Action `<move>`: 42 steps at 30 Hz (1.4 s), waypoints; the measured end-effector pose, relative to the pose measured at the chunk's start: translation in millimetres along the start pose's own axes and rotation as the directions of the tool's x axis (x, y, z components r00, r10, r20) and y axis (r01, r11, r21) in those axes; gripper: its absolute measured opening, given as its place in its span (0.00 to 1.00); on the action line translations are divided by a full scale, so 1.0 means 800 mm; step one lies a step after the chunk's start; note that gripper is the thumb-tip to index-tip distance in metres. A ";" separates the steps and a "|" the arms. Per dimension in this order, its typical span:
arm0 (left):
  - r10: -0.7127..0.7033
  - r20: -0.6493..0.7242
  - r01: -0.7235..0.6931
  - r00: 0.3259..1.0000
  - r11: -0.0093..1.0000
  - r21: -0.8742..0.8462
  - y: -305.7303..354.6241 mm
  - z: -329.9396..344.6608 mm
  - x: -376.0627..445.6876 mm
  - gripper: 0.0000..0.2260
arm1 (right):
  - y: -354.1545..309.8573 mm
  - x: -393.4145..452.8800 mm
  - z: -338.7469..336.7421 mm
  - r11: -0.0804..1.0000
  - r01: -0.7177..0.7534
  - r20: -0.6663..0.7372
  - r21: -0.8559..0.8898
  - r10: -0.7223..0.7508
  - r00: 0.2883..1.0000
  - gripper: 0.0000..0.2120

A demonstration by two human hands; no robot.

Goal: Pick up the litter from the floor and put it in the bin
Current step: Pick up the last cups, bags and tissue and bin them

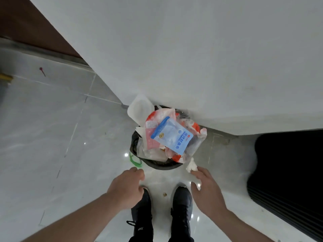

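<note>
A black bin [158, 165] stands against the white wall, overfilled with plastic bags, a blue packet [172, 137] on top and a white plastic container [139, 109] at its far left. My right hand [206, 187] hovers just right of the bin's near rim and pinches a crumpled white tissue [191, 165] at its fingertips. My left hand [128, 186] hangs in front of the bin with fingers loosely curled and nothing in it. A small brown scrap [164, 194] lies on the floor between my black shoes.
A green loop [134, 160] lies on the grey tiles at the bin's left. A red stick-like item [42, 71] lies far left near a brown door. A dark mat or furniture edge [286, 172] fills the right side. White wall [192, 58] rises behind the bin.
</note>
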State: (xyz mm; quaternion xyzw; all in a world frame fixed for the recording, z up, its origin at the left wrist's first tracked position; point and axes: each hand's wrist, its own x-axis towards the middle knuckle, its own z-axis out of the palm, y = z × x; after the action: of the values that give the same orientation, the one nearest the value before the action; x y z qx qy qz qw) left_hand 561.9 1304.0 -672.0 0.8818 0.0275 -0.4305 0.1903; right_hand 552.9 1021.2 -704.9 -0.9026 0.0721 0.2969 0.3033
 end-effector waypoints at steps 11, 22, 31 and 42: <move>-0.208 0.009 0.207 0.978 0.965 -0.160 -0.049 -0.011 -0.017 0.12 | -0.101 0.049 0.033 0.995 -0.008 0.256 -0.103 0.034 0.966 0.19; -0.371 0.160 0.393 0.915 0.909 -0.137 -0.151 0.159 0.183 0.36 | -0.046 0.046 0.101 0.961 0.122 0.116 -0.247 -0.096 0.989 0.29; -0.377 0.175 0.392 0.910 0.918 -0.063 -0.140 0.199 0.202 0.35 | -0.047 0.054 0.104 0.979 0.145 0.148 -0.144 -0.124 0.981 0.27; -0.063 -0.537 -0.182 0.841 0.903 -0.390 -0.028 0.041 0.006 0.09 | -0.074 0.007 0.061 0.998 -0.026 0.190 -0.053 0.036 0.981 0.23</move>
State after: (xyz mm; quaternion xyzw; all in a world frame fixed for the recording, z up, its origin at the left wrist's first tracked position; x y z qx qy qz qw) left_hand 535.7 1312.4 -700.4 0.9038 0.1449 -0.1433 0.3764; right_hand 552.1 1097.9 -709.1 -0.8761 0.0491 0.3886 0.2812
